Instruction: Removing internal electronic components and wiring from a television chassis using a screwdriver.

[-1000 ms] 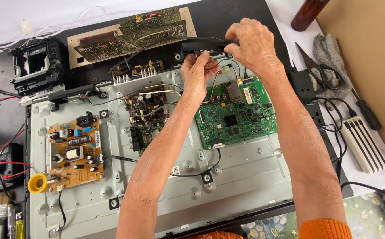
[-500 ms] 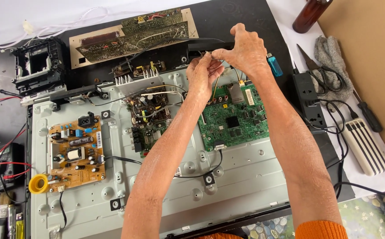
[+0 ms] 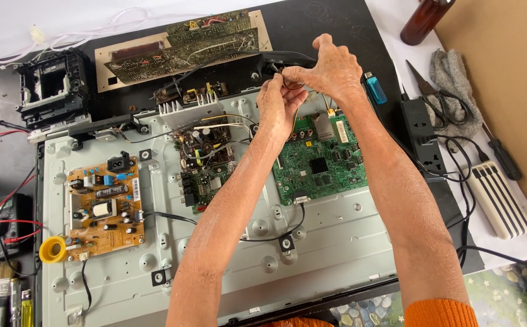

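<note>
My left hand [image 3: 280, 104] and my right hand [image 3: 331, 68] meet fingertip to fingertip above the top edge of the green circuit board [image 3: 321, 160]. The left fingers pinch a thin wire [image 3: 292, 118] that runs down toward that board. My right hand closes over a black elongated tool [image 3: 278, 59] lying across the dark table and also touches the wire. Both forearms reach up over the grey metal back panel [image 3: 312, 242]. The exact grip under the right fingers is partly hidden.
A brown power board [image 3: 103, 206] and a dark middle board [image 3: 206, 163] sit on the panel. Old green boards [image 3: 179, 45] and a black frame [image 3: 52, 88] lie behind. On the right are a blue lighter [image 3: 375, 88], a power strip [image 3: 422, 136], scissors [image 3: 433, 91], a screwdriver [image 3: 502, 156] and a brown bottle [image 3: 424, 18]; a multimeter [image 3: 6, 224] and solder reel [image 3: 52, 249] sit on the left.
My right hand has come down and left along the black tool until its fingers meet the left hand's. The blue lighter behind it is now uncovered.
</note>
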